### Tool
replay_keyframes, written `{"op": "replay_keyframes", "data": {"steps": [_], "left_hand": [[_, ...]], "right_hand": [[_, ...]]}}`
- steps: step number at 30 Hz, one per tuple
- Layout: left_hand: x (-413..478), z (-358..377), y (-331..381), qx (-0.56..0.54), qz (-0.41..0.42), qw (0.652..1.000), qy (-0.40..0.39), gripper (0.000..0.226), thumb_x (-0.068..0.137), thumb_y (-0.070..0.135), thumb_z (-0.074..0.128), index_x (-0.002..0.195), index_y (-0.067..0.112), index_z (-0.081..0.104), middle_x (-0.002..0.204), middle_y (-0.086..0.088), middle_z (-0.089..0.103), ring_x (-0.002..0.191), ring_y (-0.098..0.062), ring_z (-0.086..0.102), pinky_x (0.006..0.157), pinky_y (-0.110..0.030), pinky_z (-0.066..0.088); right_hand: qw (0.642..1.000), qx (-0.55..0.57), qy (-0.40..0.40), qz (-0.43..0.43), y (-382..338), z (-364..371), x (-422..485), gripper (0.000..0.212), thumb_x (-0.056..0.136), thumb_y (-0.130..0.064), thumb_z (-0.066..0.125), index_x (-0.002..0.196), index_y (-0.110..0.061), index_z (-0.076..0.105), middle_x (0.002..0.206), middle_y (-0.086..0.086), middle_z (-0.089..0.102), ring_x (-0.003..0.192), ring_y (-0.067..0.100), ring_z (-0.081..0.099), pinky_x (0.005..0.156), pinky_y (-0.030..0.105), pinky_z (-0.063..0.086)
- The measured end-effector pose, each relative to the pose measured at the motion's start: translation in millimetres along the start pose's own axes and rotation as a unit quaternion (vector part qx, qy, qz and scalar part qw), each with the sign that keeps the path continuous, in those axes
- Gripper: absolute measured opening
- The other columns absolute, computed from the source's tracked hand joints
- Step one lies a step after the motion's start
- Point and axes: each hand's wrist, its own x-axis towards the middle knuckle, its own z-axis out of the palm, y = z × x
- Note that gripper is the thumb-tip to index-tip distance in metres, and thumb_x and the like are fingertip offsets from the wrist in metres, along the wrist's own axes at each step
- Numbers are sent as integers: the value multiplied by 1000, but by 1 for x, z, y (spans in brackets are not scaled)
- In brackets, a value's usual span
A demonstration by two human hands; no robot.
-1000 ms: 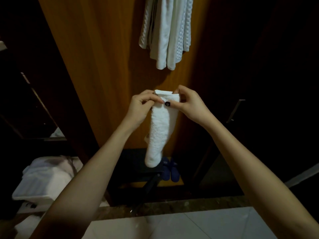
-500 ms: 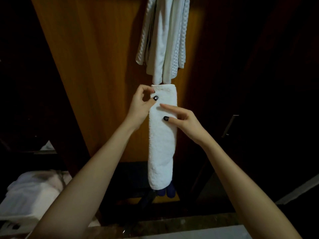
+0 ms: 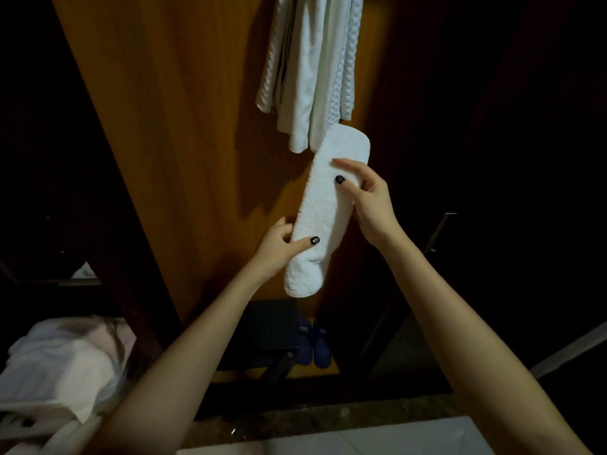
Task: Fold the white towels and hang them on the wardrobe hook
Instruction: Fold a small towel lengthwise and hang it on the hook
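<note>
The left hand [image 3: 279, 244] grips the lower part of the folded towel [image 3: 323, 221]. Its thumb lies across the front and its fingers are curled behind the left edge. The right hand [image 3: 369, 201] holds the upper part, with thumb and forefinger on the front face and the other fingers curled at the right edge. The hands are apart, the right higher than the left, and both bare forearms reach up and forward from the bottom of the view.

The towel is a long narrow strip held in the air before the wooden wardrobe panel [image 3: 170, 133]. It is tilted, its top end to the upper right. That end sits just below the hanging towels [image 3: 312, 77]; whether they touch cannot be told.
</note>
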Motion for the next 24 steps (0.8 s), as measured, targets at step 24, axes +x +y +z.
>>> {"op": "replay_keyframes", "data": {"steps": [24], "left_hand": [[1, 69, -28, -565, -182, 795, 124, 21, 91, 23, 63, 109, 13, 59, 110, -11, 67, 99, -26, 67, 74, -31, 58]], "right_hand": [[946, 194, 248, 77, 12, -39, 10, 35, 99, -3, 45, 128, -20, 56, 129, 8, 55, 113, 25, 60, 91, 38, 53]]}}
